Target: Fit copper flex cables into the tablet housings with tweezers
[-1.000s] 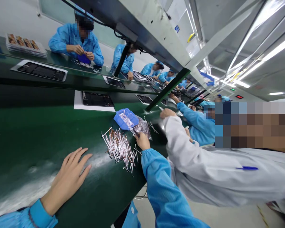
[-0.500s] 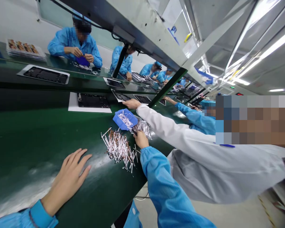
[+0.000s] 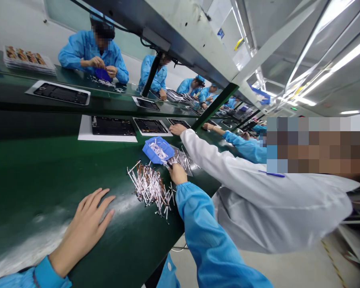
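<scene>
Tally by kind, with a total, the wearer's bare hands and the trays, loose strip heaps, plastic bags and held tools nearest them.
Hands (left hand, right hand): 2
Blue tray: 1
Strip heap: 1
Plastic bag: 1
Dark tool: 1
Total: 6

An electronics factory line — blue-coated workers, long green benches, opened tablet-like devices.
</scene>
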`<act>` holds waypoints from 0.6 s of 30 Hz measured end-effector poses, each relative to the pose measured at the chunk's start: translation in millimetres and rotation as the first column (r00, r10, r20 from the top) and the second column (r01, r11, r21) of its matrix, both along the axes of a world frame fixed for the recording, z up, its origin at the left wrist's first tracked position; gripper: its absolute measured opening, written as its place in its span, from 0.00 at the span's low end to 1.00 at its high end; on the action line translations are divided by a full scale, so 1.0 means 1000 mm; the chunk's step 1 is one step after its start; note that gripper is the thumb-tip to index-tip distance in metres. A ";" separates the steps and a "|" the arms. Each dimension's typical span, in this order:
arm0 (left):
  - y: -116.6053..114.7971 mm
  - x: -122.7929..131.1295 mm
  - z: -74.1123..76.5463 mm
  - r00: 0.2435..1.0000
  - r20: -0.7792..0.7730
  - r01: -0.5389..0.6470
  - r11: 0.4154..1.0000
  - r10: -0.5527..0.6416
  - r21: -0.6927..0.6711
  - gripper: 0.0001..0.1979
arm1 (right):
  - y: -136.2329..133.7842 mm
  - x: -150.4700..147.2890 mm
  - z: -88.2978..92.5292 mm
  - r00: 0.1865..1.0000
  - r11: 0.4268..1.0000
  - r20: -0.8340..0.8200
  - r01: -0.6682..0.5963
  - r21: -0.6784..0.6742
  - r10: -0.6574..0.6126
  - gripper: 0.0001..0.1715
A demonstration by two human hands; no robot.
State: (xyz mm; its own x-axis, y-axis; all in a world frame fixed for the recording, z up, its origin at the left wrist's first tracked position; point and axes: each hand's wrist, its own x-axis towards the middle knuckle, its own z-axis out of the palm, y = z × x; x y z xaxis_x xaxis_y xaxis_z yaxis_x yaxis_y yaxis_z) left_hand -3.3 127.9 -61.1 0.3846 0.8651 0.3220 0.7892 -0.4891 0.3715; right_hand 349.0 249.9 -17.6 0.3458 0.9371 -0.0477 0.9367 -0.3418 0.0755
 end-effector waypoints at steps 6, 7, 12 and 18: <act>0.001 -0.002 -0.003 1.000 -0.023 0.012 1.000 -0.012 0.013 0.20 | -0.003 -0.015 0.003 0.998 0.998 0.047 -0.049 -0.040 0.051 0.19; 0.001 -0.002 -0.004 1.000 -0.026 0.013 1.000 -0.012 0.015 0.20 | -0.003 -0.016 0.003 0.997 0.997 0.049 -0.060 -0.047 0.063 0.19; 0.005 -0.001 -0.007 1.000 -0.023 0.012 1.000 -0.011 0.025 0.19 | -0.003 -0.014 0.003 0.993 0.992 0.037 -0.106 -0.061 0.109 0.19; 0.010 0.001 -0.008 1.000 0.010 0.005 1.000 -0.005 0.028 0.19 | -0.012 -0.013 0.007 0.983 0.984 -0.050 -0.177 0.015 0.177 0.16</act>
State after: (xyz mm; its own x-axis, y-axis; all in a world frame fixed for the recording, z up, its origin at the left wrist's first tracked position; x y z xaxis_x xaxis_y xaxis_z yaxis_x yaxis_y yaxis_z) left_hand -1.9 137.8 -69.4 0.3856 0.8538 0.3498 0.7831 -0.5033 0.3653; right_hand 335.7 237.6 -10.6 0.1716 0.9839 -0.0508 0.9851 -0.1706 0.0236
